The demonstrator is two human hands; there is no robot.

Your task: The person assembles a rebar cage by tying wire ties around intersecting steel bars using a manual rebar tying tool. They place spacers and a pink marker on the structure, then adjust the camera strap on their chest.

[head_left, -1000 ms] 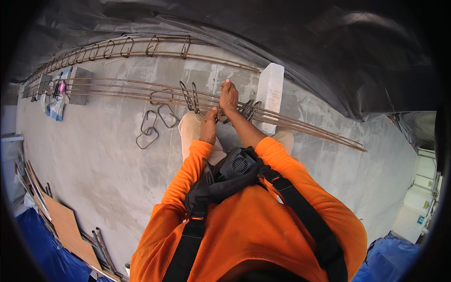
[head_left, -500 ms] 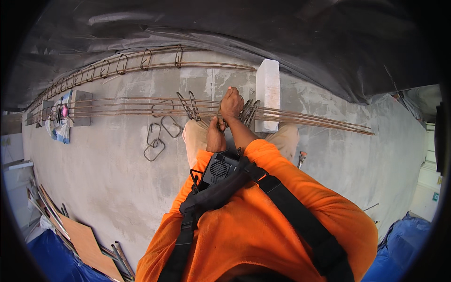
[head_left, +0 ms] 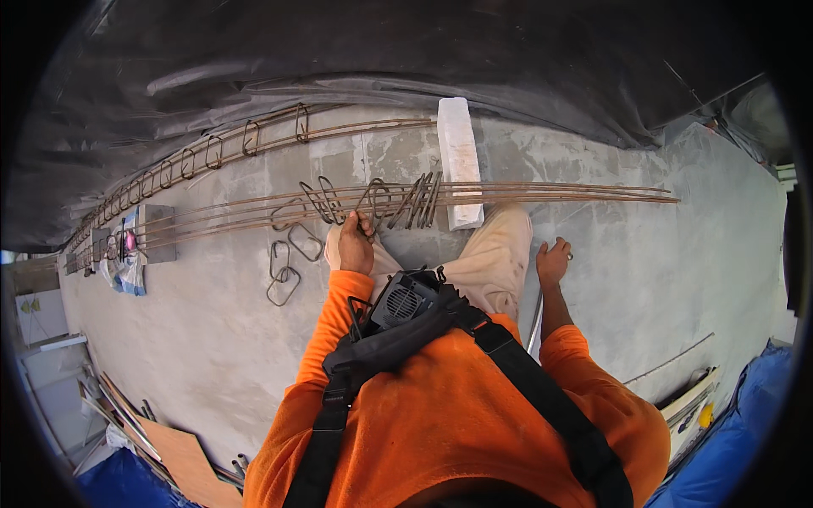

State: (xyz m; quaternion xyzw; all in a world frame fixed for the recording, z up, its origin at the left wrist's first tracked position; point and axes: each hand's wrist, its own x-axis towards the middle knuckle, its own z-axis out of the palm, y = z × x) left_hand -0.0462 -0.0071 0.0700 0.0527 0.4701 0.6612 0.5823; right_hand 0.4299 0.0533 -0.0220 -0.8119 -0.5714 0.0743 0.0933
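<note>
My left hand (head_left: pixel 356 245) is closed at the near side of a bundle of long rusty rebars (head_left: pixel 550 191), its fingers on the lower part of a bent steel stirrup (head_left: pixel 378 198). Just right of it, several stirrups (head_left: pixel 417 201) lean close together on the bars, and another pair (head_left: pixel 322 201) stands to its left. My right hand (head_left: pixel 555 261) is away from the bars, low beside my right knee, fingers apart and nothing visible in them. A thin grey metal shaft (head_left: pixel 535 323) lies beside that wrist, partly hidden by my arm.
A white block (head_left: pixel 460 161) and a grey block (head_left: pixel 157 232) support the bars. Loose stirrups (head_left: pixel 283 273) lie on the concrete floor (head_left: pixel 203 339). Behind runs another rebar cage (head_left: pixel 229 151), below black sheeting (head_left: pixel 406 51). Blue tarps, boards and pipes lie at both lower sides.
My right hand has left the bars beside my left hand and moved right and down beside my knee. My left hand has shifted slightly left. The view has turned a little.
</note>
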